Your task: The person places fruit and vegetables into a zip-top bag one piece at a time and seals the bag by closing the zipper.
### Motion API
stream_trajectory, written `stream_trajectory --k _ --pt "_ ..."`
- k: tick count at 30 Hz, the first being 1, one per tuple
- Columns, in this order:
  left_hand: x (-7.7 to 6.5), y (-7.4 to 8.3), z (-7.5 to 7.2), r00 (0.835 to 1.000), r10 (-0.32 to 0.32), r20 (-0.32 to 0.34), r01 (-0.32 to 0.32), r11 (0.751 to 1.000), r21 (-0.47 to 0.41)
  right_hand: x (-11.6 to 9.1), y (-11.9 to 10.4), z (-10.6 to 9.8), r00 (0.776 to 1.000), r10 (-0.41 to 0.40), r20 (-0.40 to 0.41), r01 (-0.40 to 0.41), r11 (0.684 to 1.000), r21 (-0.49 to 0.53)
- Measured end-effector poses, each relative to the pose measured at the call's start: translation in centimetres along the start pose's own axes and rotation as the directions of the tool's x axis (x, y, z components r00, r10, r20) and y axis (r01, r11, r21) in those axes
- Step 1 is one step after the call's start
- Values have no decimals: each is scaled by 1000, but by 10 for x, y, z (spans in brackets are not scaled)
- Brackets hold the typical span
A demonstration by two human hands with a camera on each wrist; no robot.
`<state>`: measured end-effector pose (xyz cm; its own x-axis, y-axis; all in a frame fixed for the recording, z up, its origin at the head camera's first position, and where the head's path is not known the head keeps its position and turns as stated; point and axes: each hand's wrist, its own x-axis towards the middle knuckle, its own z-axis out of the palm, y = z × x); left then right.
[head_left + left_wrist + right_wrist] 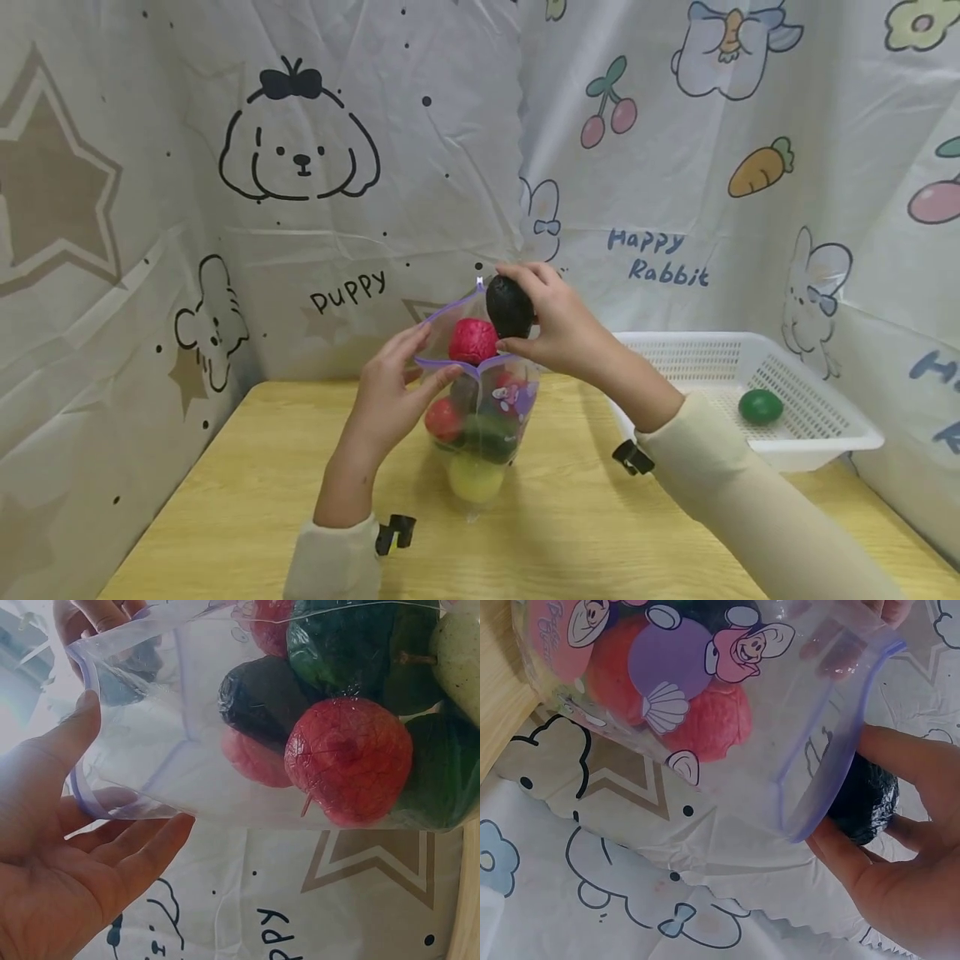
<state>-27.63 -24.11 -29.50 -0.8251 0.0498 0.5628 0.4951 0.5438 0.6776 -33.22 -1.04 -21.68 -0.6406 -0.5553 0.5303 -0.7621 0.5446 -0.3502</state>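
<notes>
A clear zip bag (480,392) with a purple-edged mouth stands upright on the table, bulging with fruit. My left hand (390,387) holds the bag's mouth at the left, thumb on the front edge and fingers along the side. In my right hand (558,317) a blackish avocado (510,307) is gripped over the mouth; the right wrist view shows this avocado (864,799) at the purple rim. A pinkish-red fruit (472,341) shows through the opening. Lower in the bag are a red fruit (349,761), dark green ones and a yellow-green pear (459,652).
A white slatted basket (817,446) stands on the right of the wooden table (247,492), behind my right forearm. One green oval fruit (761,407) lies in it. A printed cloth (420,183) hangs around the back and sides.
</notes>
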Motion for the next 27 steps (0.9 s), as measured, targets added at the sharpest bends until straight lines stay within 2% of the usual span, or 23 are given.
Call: stream_trajectory --k 7,13,20,24,27 --pt "1 0 3 1000 0 17 0 1000 9 -7 5 -2 999 42 21 -42 999 15" --pt "3 -1 5 1000 -3 19 2 1000 18 -8 5 -6 1000 21 10 -20 999 -45" --pt "3 0 5 1000 8 -1 -8 1000 13 -12 11 -10 1000 31 -1 -31 998 -52" --pt "2 0 6 1000 -4 3 4 1000 22 -21 24 -13 998 60 -18 -61 996 -63" --pt "0 -3 6 1000 -17 0 17 999 35 -30 45 -14 994 83 -76 -89 993 -76"
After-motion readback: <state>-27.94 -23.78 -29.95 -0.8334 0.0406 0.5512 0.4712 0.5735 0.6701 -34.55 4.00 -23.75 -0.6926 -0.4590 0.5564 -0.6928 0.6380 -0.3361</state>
